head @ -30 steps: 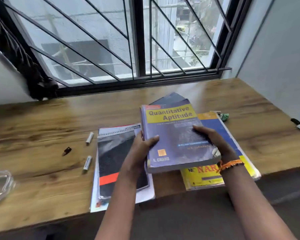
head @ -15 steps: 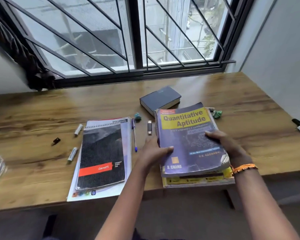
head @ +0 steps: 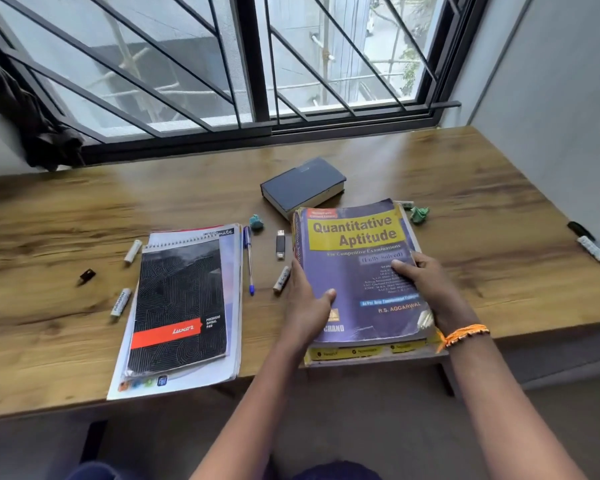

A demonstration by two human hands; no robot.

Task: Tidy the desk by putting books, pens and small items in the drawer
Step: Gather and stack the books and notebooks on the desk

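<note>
A thick purple book titled Quantitative Aptitude [head: 355,251] lies on a yellow-edged book [head: 357,352] at the desk's front edge. My left hand [head: 307,306] grips its left edge, thumb on the cover. My right hand [head: 426,289] grips its right side, thumb on the cover. A dark blue book [head: 302,185] lies behind them. A black spiral pad [head: 177,303] sits on a stack of notebooks at left. A blue pen [head: 249,259], a USB stick [head: 280,244] and a white marker [head: 281,279] lie between the stacks.
Two more white markers [head: 132,251] [head: 120,302] and a small black clip [head: 86,276] lie left of the pad. Green crumpled bits [head: 419,214] [head: 257,222] sit near the books. A black-and-white marker [head: 591,245] lies by the right wall. A barred window runs along the desk's [head: 499,216] back.
The purple book came down from the air onto the yellow-edged book, and both hands stayed on it. The view dropped and widened, showing the blue book, pen and USB stick.
</note>
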